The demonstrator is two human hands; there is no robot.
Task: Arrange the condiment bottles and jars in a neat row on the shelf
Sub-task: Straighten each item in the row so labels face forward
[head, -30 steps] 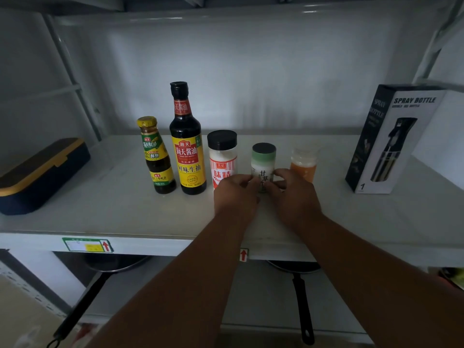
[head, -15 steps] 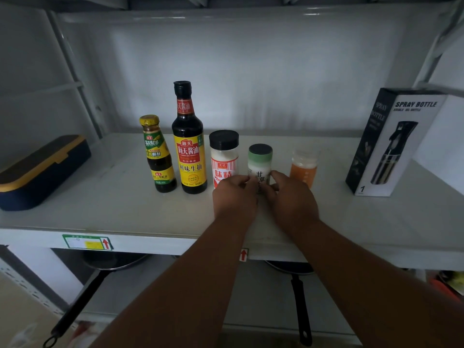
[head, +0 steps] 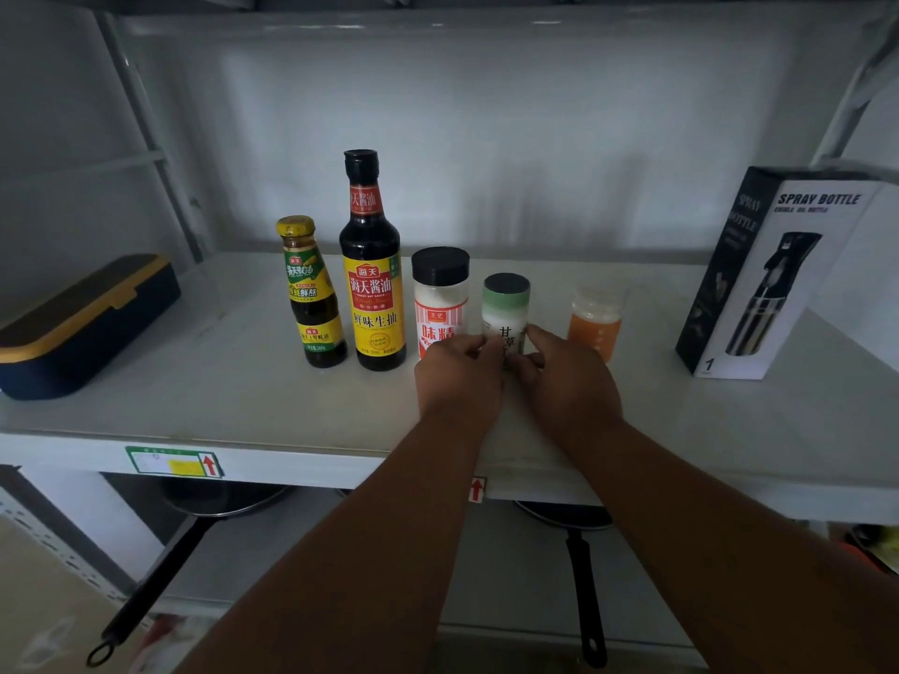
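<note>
On the white shelf (head: 243, 396) a row stands upright: a small yellow-capped sauce bottle (head: 311, 294), a tall dark soy sauce bottle (head: 373, 270), a black-lidded white shaker (head: 440, 294), a green-lidded jar (head: 506, 306) and a small jar of orange contents (head: 594, 321). My left hand (head: 459, 379) and my right hand (head: 569, 381) both pinch the lower part of the green-lidded jar from either side. My hands hide its base and the foot of the white shaker.
A dark blue box with a yellow band (head: 82, 323) lies at the shelf's left end. A black and white spray bottle carton (head: 773, 274) stands at the right. Two pans (head: 160, 571) (head: 584, 576) sit on the shelf below.
The green-lidded jar has shifted a little further back and left, closer to the white shaker, with both hands staying on it.
</note>
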